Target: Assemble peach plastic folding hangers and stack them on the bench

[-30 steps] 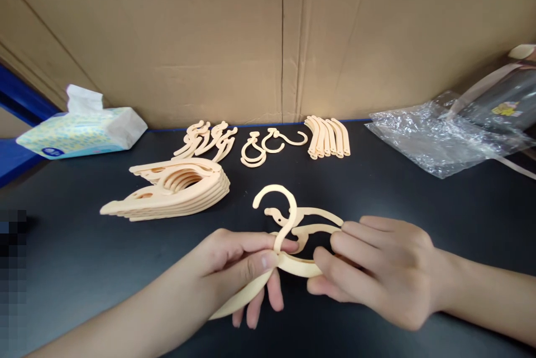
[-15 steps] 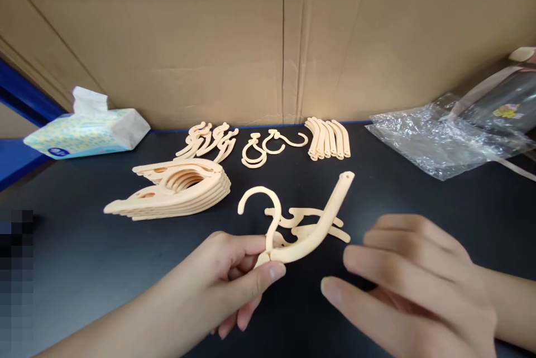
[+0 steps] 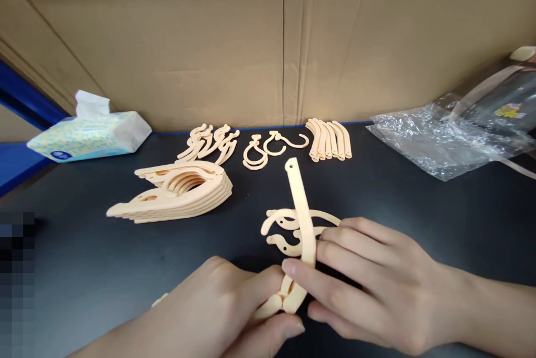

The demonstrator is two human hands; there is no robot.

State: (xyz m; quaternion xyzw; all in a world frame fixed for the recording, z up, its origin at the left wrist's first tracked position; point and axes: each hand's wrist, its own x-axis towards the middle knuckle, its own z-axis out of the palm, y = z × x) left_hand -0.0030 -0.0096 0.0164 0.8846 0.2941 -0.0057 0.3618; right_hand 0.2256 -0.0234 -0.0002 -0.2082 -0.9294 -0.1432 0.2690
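A cream plastic hanger assembly (image 3: 305, 224) stands up between my hands, its long arm with a holed tip pointing away from me. My left hand (image 3: 226, 302) is closed on its joint near the bottom, and the hook is partly hidden behind the long arm. My right hand (image 3: 372, 285) has its fingers closed round the long arm from the right. Just behind them, loose curved pieces (image 3: 285, 248) lie on the black table (image 3: 84, 257). To the left is a stack of folded hangers (image 3: 196, 193).
Along the back lie short curved pieces (image 3: 207, 143), several hooks (image 3: 254, 154) and a row of arm pieces (image 3: 330, 140). A tissue pack (image 3: 92, 134) is at the left. Clear plastic wrap (image 3: 444, 137) and a dark bag (image 3: 511, 106) are at the right. Cardboard (image 3: 209, 28) stands behind.
My right hand has moved left and taken hold of the hanger's long arm. The assembly has turned more upright and come lower, and my left hand has shifted with it.
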